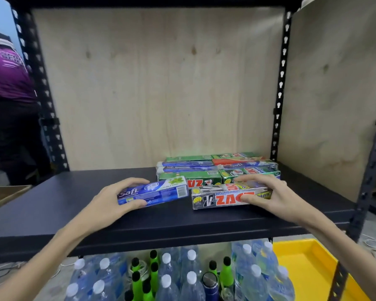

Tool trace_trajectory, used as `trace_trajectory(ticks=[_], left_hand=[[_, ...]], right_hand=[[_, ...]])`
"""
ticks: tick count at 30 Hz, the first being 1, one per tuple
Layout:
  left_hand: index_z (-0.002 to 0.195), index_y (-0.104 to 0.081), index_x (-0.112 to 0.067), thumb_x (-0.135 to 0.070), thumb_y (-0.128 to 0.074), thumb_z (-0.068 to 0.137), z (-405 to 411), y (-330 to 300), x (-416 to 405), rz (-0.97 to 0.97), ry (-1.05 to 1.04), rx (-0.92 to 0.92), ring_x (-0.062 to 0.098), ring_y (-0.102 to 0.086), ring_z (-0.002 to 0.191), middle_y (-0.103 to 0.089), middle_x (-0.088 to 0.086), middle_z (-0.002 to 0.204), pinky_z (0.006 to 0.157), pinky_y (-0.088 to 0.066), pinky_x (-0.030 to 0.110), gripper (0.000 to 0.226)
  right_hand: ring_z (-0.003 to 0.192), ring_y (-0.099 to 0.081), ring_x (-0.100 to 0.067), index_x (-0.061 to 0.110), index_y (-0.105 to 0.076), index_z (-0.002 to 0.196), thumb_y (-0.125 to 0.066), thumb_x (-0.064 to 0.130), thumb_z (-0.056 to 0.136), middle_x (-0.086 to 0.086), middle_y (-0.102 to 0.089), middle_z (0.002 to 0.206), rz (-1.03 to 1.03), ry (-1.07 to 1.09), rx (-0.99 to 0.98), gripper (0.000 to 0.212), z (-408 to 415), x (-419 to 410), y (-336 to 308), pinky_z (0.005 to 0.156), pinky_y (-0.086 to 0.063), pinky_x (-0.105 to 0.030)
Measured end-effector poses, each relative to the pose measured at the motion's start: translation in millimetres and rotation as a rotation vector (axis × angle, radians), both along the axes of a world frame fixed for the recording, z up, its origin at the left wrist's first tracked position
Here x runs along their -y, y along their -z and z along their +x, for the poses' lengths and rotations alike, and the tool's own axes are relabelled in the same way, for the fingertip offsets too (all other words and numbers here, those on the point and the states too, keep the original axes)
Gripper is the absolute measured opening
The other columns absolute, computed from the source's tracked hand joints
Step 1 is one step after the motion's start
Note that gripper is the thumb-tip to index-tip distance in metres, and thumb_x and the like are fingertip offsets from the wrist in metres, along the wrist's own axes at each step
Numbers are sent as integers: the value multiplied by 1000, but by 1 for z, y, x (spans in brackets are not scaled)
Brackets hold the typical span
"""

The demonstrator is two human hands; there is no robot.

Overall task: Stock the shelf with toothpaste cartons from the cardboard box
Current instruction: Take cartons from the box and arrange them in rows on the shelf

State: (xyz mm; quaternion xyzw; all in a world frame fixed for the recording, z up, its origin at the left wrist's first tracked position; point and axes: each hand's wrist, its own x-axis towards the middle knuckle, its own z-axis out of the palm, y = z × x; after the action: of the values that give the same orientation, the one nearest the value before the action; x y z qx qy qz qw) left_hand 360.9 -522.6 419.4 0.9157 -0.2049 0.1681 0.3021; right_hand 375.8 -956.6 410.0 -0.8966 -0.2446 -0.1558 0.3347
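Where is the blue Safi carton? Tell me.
Head view: blue Safi carton lies on the dark shelf, gripped by the left hand, left of the Zact carton.

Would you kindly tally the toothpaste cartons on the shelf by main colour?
Blue cartons: 4
Green cartons: 4
Red carton: 1
Silver carton: 1
Total: 10 visible; more may be hidden underneath.

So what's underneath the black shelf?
Under the black shelf stand clear water bottles with white caps, green bottles with black caps and part of a yellow tray. The shelf board hides whatever sits further back.
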Motion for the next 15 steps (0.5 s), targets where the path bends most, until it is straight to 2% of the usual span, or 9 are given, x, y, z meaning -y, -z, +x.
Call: trace_trajectory(ticks=[3, 5, 7, 10, 11, 12, 14, 15], left_hand=[[129, -61, -41, -48, -76, 84, 21, -10, 6, -98, 14, 30, 8, -68, 107, -69, -21, 123, 100, -51, 43, 48], [129, -60, -42, -52, -71, 82, 43, -19, 12, -85, 10, 38, 7, -67, 109, -69, -21, 122, 100, -51, 43, 49], [129, -59, -44, -60, -66, 81, 69, -27, 19, -23, 9, 36, 5, -65, 110, -68, -25, 120, 100, -50, 41, 51], [124, -60, -46, -55, -69, 85, 114, -36, 36, 47, 32, -10, -3, -63, 108, -67, -30, 118, 100, -49, 37, 41], [122, -61, -47, -54, -71, 86, 127, -39, 41, 66, 27, -14, -6, -62, 107, -66, -31, 117, 99, -50, 35, 39], [121, -62, -48, -56, -72, 83, 142, -41, 46, 81, 22, -14, -7, -62, 106, -66, -32, 116, 99, -50, 35, 39], [119, -62, -52, -69, -67, 74, 173, -45, 53, 107, 10, -19, -6, -65, 101, -68, -31, 113, 98, -51, 38, 49], [119, -60, -54, -74, -63, 70, 187, -46, 56, 132, -4, -17, -6, -65, 100, -68, -32, 112, 98, -51, 39, 53]], right_hand=[[131, -48, 3, 47, -65, 124, -74, 42, 88, 31, -60, 131, 116, -35, 87, 37, 13, -1, -8, 112, -39, -35], [127, -55, -3, 42, -68, 122, -74, 37, 88, 23, -66, 127, 188, -17, 128, 35, 29, 4, -16, 110, -42, -36], [124, -58, -12, 43, -66, 125, -74, 45, 87, 18, -67, 126, 204, 40, 114, 39, 51, 14, -20, 107, -46, -45], [125, -57, -18, 53, -60, 129, -71, 70, 80, 15, -62, 131, 119, 107, 28, 53, 95, 31, -29, 106, -47, -54], [122, -59, -18, 56, -58, 129, -70, 73, 78, 12, -60, 133, 89, 114, -17, 55, 108, 33, -33, 102, -51, -52], [114, -64, -15, 57, -59, 127, -72, 68, 79, 9, -59, 133, 72, 105, -57, 50, 122, 35, -36, 95, -56, -43], [91, -73, -7, 54, -63, 123, -75, 46, 86, 9, -66, 123, 62, 68, -122, 40, 144, 38, -43, 72, -58, -20], [84, -74, -5, 50, -63, 123, -74, 38, 88, 10, -69, 117, 65, 61, -155, 39, 156, 41, -43, 65, -56, -18]])
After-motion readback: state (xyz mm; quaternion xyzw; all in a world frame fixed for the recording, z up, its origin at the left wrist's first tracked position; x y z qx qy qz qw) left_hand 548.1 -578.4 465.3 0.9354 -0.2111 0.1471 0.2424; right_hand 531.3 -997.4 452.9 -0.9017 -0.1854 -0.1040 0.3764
